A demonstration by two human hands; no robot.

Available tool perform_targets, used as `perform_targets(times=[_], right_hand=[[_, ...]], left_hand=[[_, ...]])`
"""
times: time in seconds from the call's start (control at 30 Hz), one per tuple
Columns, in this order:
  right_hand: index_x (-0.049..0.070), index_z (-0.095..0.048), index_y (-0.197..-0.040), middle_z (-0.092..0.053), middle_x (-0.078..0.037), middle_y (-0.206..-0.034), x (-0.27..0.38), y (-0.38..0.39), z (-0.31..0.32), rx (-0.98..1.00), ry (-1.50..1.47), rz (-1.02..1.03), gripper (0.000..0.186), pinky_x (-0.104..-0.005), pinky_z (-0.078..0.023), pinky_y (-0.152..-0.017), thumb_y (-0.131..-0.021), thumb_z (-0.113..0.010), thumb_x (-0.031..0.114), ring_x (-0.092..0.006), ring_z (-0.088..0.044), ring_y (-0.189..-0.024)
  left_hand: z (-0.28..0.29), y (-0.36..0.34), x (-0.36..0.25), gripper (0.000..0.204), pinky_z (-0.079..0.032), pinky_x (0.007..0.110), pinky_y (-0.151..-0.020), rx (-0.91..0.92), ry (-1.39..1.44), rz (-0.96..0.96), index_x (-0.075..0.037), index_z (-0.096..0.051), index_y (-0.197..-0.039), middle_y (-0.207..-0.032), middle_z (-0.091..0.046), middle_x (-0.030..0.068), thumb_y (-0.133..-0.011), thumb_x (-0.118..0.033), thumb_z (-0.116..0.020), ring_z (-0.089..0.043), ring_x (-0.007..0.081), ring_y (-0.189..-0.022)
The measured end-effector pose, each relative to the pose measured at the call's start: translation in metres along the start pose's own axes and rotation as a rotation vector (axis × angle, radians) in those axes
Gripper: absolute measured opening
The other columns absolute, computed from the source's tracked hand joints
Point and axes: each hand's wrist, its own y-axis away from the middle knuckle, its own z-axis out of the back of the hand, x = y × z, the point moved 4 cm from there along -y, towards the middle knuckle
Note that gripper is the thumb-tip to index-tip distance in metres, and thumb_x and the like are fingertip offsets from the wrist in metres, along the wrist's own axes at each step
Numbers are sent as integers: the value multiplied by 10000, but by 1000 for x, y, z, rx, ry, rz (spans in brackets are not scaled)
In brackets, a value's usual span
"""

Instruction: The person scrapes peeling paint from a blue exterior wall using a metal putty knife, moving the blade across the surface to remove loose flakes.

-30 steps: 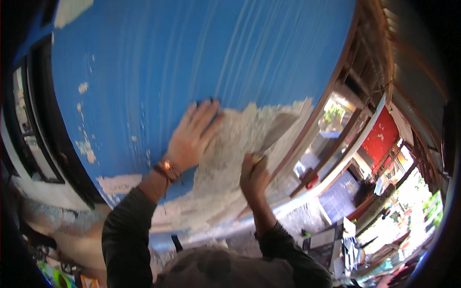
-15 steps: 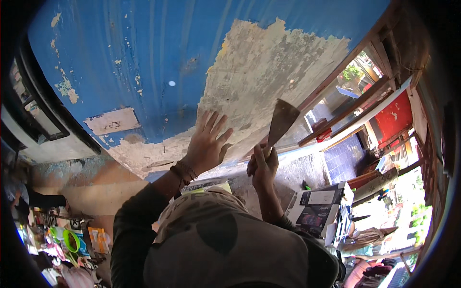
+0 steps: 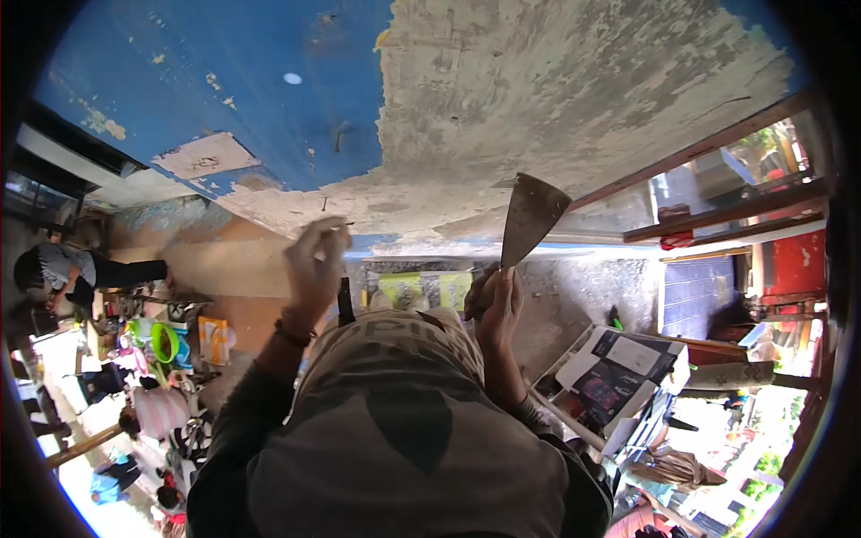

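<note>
The right hand, at four o'clock, is gripping a dull-grey, triangular-bladed metal scraper at two; the left hand, at nine, is showing loosely open, seemingly empty fingers. Mottled beige-grey plaster is lying bare at one; blue paint is remaining at eleven.

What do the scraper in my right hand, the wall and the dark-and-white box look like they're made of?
Scraper: blade probably steel, thin, dull and stained; your right hand mostly hides the handle.

Wall: likely plaster or cement, judging by the rough, patchy grey bare area beside ragged-edged blue paint.

Box: probably printed cardboard, given its flat panels and graphics.
</note>
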Motion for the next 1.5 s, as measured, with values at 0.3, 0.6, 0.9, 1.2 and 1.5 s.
perform_targets(times=[0.3,0.6,0.9,1.2,1.5], right_hand=[[14,-473,-1013,-490,-9,-623,-54,5,-42,446,59,-130,261,-230,-399,-483,-936,-462,264,-75,-475,-541],[66,-473,-833,-422,19,-585,-90,-9,-80,453,-36,-316,341,-227,-313,-404,-949,-405,378,-66,-393,-464],[63,-504,-811,-443,6,-530,-94,-19,-94,253,184,-207,346,-248,-307,-368,-954,-390,357,-80,-423,-412],[7,-544,-887,-523,-35,-560,-121,-23,-80,286,315,-187,366,-266,-369,-450,-934,-426,350,-96,-491,-504],[-23,-522,-1006,-562,-103,-627,-96,-29,-88,236,418,-64,310,-314,-446,-533,-883,-458,254,-176,-569,-573]], left_hand=[[-70,-1,10,427,-485,280,-765,436,192,221,41,-426,-1198,-984,-619,111,-868,-179,-583,-616,176,-885],[-91,-23,35,474,-511,258,-629,473,775,602,45,-551,-1033,-820,-644,163,-916,-407,-464,-646,188,-731],[-95,-29,53,483,-463,271,-457,490,726,597,34,-540,-946,-634,-587,125,-925,-435,-425,-553,165,-464],[-102,-31,55,472,-396,221,-388,431,618,642,22,-601,-824,-541,-553,83,-894,-432,-491,-491,119,-376],[-101,-28,53,406,-367,215,-341,358,622,721,17,-609,-780,-522,-550,69,-886,-365,-524,-467,107,-342]])
